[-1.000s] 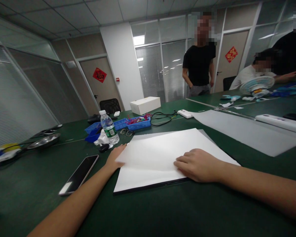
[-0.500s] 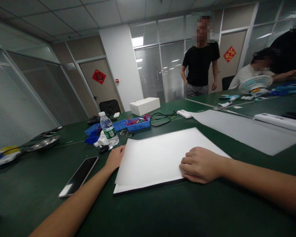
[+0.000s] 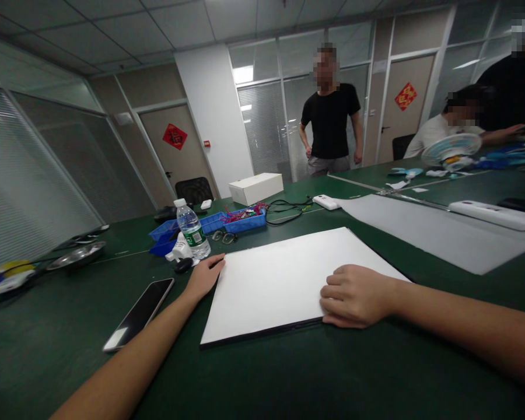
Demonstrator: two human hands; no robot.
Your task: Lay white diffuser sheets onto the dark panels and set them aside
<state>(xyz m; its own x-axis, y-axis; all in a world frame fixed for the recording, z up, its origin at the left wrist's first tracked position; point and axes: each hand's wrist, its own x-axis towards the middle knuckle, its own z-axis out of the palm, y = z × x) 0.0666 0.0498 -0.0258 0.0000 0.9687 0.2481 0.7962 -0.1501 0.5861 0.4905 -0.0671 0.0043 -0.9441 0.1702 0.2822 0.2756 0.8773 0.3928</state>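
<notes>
A large white sheet (image 3: pixel 271 280) lies flat on a thin board with a dark edge (image 3: pixel 262 333) in front of me. At the sheet's far left corner, my left hand (image 3: pixel 204 276) rests with its fingers stretched out and the tips touching the border. My right hand (image 3: pixel 354 296) sits on the near right part of the sheet. Its fingers are curled under and the thumb lies along the near edge; the fingertips are hidden, so a grip on the paper or board cannot be made out.
A phone (image 3: pixel 140 315) lies left of my forearm. Beyond it stand a water bottle (image 3: pixel 193 230), glasses (image 3: pixel 224 237) and blue trays (image 3: pixel 245 220). A white box (image 3: pixel 256 188) is farther back. Translucent sheeting (image 3: pixel 437 233) covers the right side. Across the table, a person (image 3: pixel 330 122) stands.
The sheet's left side, raised and offset before, now lies flat and lined up with the board. My left hand's fingers show more clearly at the corner. The standing person has shifted left.
</notes>
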